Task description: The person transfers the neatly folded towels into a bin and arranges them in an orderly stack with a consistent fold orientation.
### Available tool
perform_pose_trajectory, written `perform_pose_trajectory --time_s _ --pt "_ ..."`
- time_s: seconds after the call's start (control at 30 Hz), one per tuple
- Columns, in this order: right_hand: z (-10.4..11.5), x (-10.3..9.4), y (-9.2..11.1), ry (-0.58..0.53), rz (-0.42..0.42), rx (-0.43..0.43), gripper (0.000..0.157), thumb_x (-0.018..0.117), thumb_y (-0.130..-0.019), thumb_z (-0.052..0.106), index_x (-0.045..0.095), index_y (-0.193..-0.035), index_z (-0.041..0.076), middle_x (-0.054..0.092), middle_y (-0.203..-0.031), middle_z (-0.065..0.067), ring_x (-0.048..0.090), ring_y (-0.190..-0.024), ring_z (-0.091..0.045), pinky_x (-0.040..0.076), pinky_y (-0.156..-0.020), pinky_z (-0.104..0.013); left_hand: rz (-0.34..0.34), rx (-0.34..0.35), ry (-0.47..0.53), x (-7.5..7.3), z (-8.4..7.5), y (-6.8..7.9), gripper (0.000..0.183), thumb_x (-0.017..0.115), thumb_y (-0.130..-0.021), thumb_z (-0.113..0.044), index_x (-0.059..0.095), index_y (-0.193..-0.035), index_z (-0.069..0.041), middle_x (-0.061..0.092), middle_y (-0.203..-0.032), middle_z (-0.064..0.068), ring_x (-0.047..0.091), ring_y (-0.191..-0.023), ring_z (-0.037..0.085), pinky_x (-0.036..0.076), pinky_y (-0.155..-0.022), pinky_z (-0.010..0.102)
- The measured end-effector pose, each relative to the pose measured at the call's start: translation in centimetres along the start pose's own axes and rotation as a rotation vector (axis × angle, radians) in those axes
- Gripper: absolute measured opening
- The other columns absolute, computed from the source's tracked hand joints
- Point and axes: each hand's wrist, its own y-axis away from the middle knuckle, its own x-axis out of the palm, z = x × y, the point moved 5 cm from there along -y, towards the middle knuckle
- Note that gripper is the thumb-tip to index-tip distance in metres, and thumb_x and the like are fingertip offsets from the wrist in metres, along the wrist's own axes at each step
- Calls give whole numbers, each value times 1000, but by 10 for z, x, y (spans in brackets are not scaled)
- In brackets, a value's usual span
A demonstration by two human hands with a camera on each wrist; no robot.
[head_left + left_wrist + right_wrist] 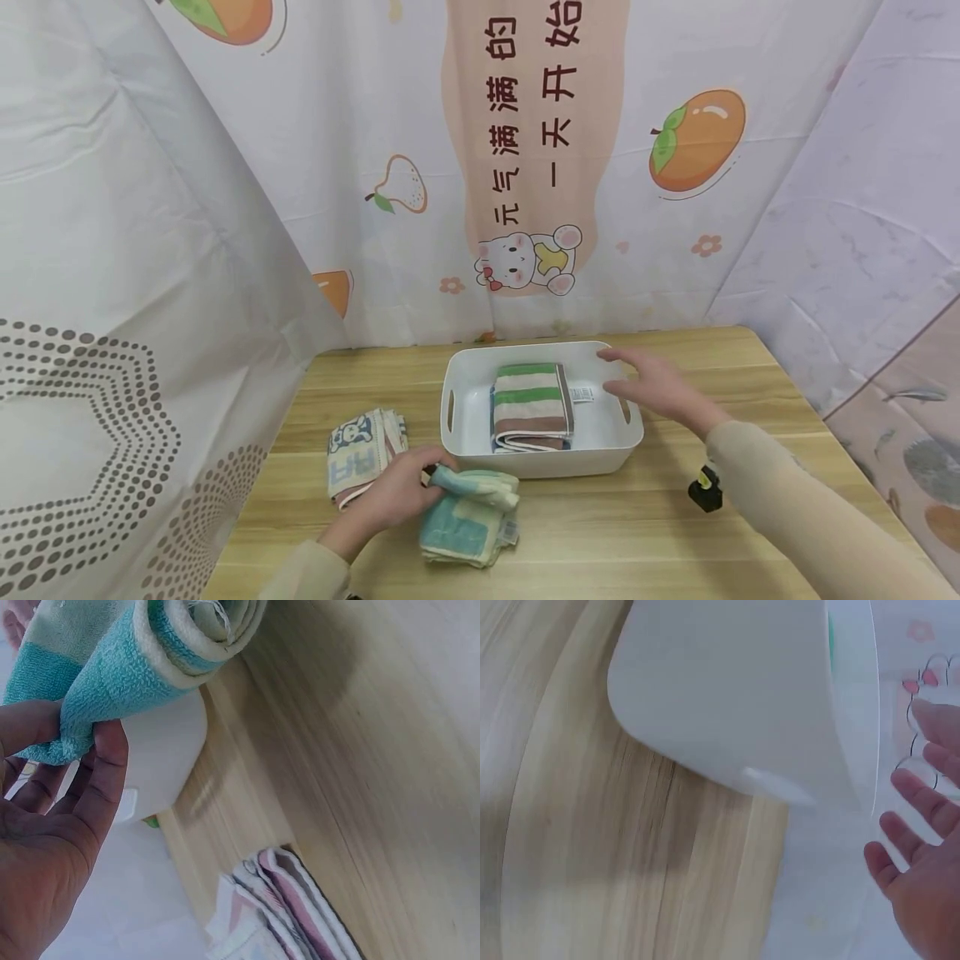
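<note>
A teal and cream towel (459,529) is pinched at one corner between the thumb and fingers of my left hand (408,489). In the left wrist view, the towel (112,679) is raised above the table, its layered edge folded over. My right hand (660,385) hovers by the right rim of a white plastic basket (543,467), fingers spread and holding nothing. The right wrist view has that hand (930,840) beside the basket's outer wall (720,690). Inside the basket lies a folded towel (528,408) with green, cream and brown stripes.
Left of the basket, another folded towel (356,454) with a blue bear pattern lies on the wooden table (600,542). A small black object (705,490) shows beside the right sleeve. Printed curtains (420,250) hang behind the table and at its sides.
</note>
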Motion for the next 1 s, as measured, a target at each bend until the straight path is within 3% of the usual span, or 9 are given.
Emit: perform_pose_trajectory --time_s 0.43,0.73,1.0 --pt "46 26 5 42 36 -224 50 74 -95 24 61 -140 6 66 -134 -12 57 -127 -36 45 -106 -58 -18 -13 -5 3 -12 -4 33 74 -86 6 71 -100 -23 68 -104 -7 62 -93 9 55 -74 25" --pt "73 46 14 44 111 -286 47 73 -95 29 64 -136 8 65 -136 -5 56 -129 -32 43 -107 -60 -20 6 17 5 -19 -5 32 75 -87 4 71 -102 -24 68 -104 -7 63 -94 8 56 -74 24" --pt "92 62 19 35 167 -391 45 73 -96 34 66 -134 12 68 -128 0 60 -119 -22 49 -101 -46 -4 2 30 7 -24 -9 31 74 -89 2 72 -105 -24 68 -107 -8 62 -96 10 56 -75 24"
